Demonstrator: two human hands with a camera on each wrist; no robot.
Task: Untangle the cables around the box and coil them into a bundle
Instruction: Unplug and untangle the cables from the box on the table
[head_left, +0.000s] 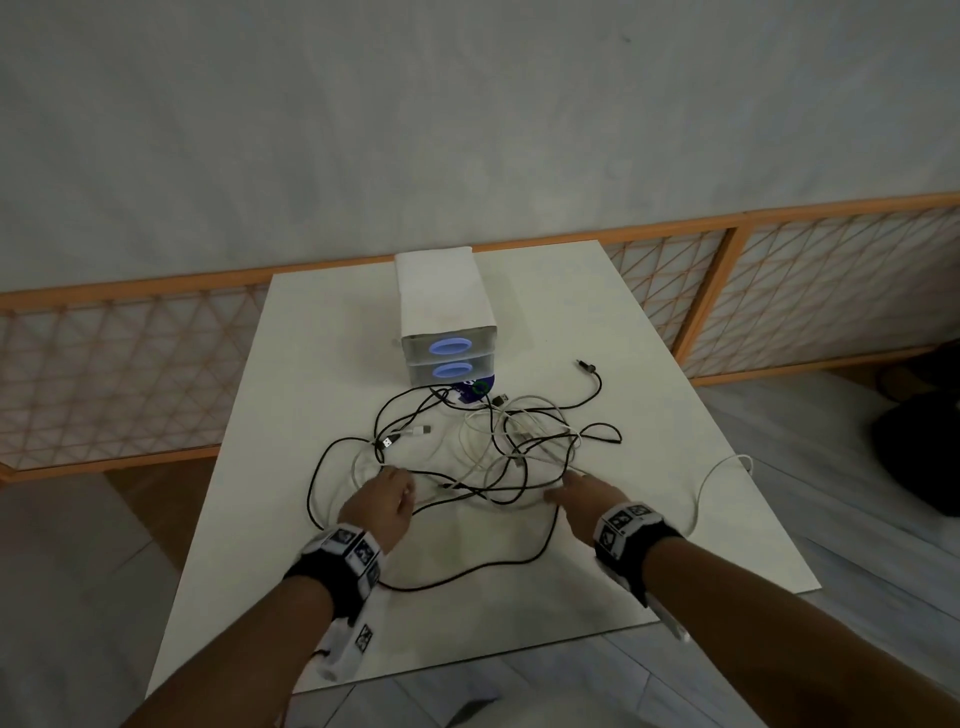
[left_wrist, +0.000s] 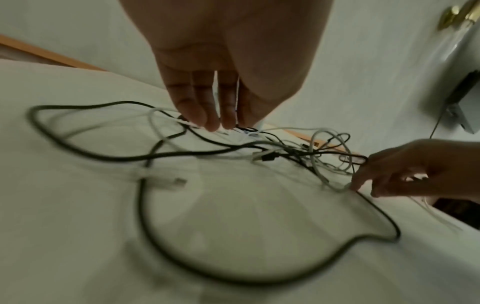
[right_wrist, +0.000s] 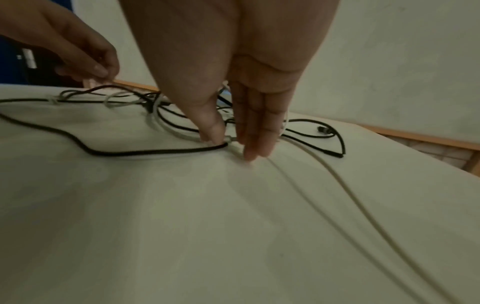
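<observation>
A white two-drawer box (head_left: 444, 301) with blue handles stands at the back of the white table (head_left: 649, 364). In front of it lies a tangle of black and white cables (head_left: 493, 447) with loose plugs. My left hand (head_left: 402, 491) is at the tangle's near left. Its thumb and fingertips (left_wrist: 215, 125) pinch a thin white cable there; the left hand (right_wrist: 98, 76) also shows from the right wrist. My right hand (head_left: 563, 486) is at the near right. Its straight fingers (right_wrist: 254, 148) and thumb touch down on either side of a white cable (right_wrist: 337, 181).
A long black cable loop (head_left: 467, 566) lies between my wrists. One white cable (head_left: 722, 465) trails to the table's right edge. A blue item (head_left: 470, 389) sticks out under the box. A wooden lattice screen (head_left: 130, 364) runs behind. A dark bag (head_left: 919, 441) sits on the floor at right.
</observation>
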